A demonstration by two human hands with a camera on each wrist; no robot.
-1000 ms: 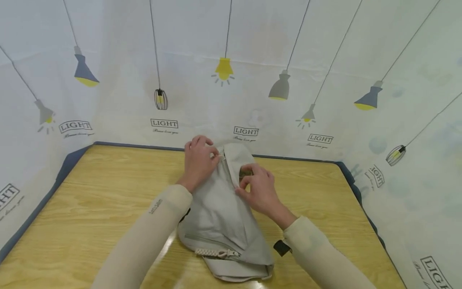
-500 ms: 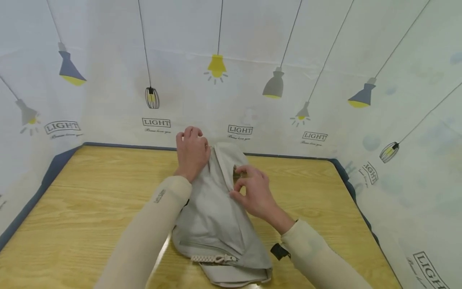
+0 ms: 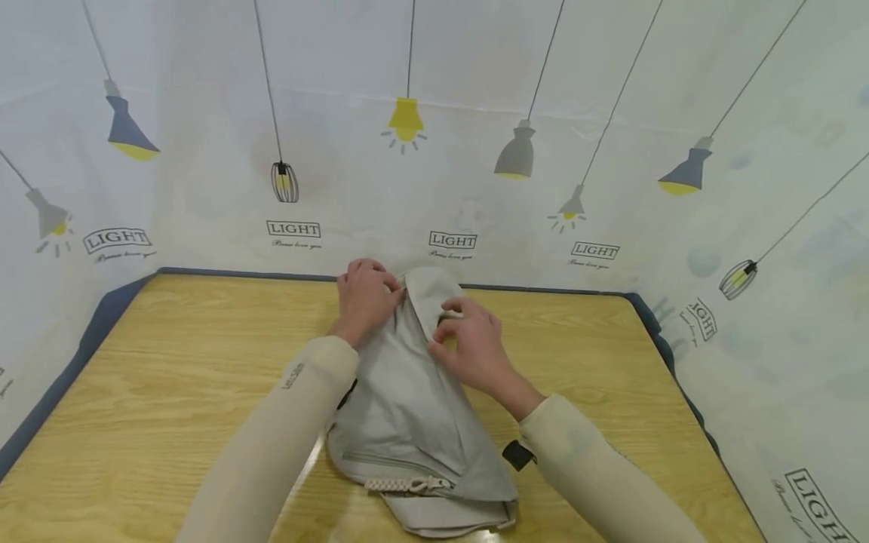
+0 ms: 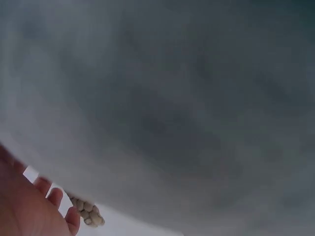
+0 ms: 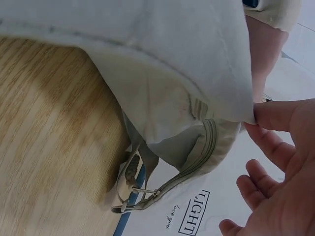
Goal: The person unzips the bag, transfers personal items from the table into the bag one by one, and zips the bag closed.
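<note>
A light grey fabric bag [image 3: 407, 385] lies lengthwise on the table. At its far end, my left hand [image 3: 366, 298] pinches at the zipper of the long opening. In the left wrist view a braided zipper pull [image 4: 87, 212] shows right by the fingertips, while blurred grey cloth hides most else. My right hand [image 3: 475, 347] holds the opening's right edge between thumb and forefinger, its other fingers loosely bent. Below that edge, the right wrist view shows the gaping opening with its zipper tape [image 5: 209, 142] and pale lining [image 5: 157, 103].
A second zipper with a braided pull [image 3: 397, 485] crosses the bag's near end. The wood-grain table [image 3: 197, 362] has a dark blue border [image 3: 550, 291]. White sheets [image 3: 353, 143] printed with lamps stand around its back and sides. A strap with a metal buckle [image 5: 147, 191] hangs beneath the opening.
My left hand went up and left off the bag's far end, then came back down toward it. The right hand keeps its hold on the edge, and the opening looks narrower from the head view.
</note>
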